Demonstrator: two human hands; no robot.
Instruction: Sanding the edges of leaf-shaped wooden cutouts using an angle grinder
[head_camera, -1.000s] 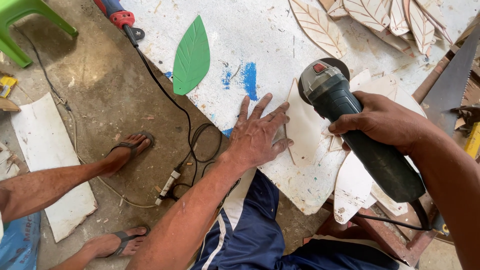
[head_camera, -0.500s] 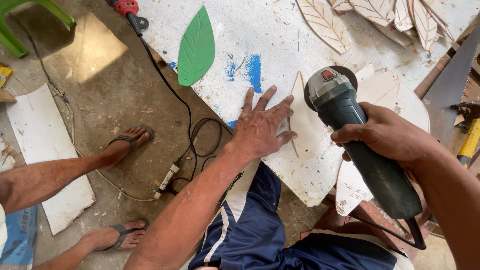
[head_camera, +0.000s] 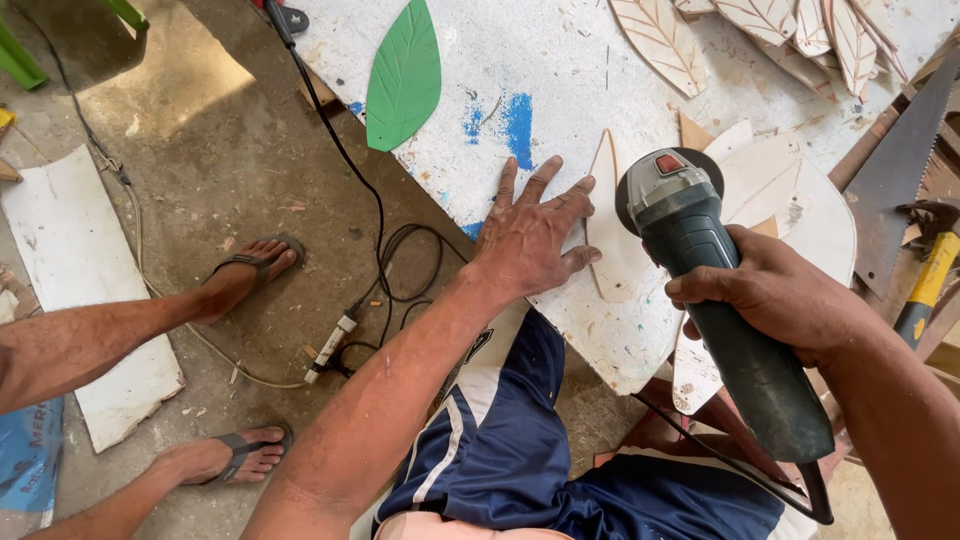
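The left hand (head_camera: 528, 240) lies flat, fingers spread, pinning a pale, pointed leaf-shaped wooden cutout (head_camera: 612, 235) just beyond its fingertips on the white board (head_camera: 560, 70). The right hand (head_camera: 775, 290) grips a dark green angle grinder (head_camera: 720, 310), fingers clenched around its body, the disc meeting the cutout's far edge.

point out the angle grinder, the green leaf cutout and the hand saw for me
angle grinder (head_camera: 735, 330): head view, on its dark green body.
green leaf cutout (head_camera: 404, 75): head view, middle of the leaf.
hand saw (head_camera: 905, 170): head view, on its grey blade.
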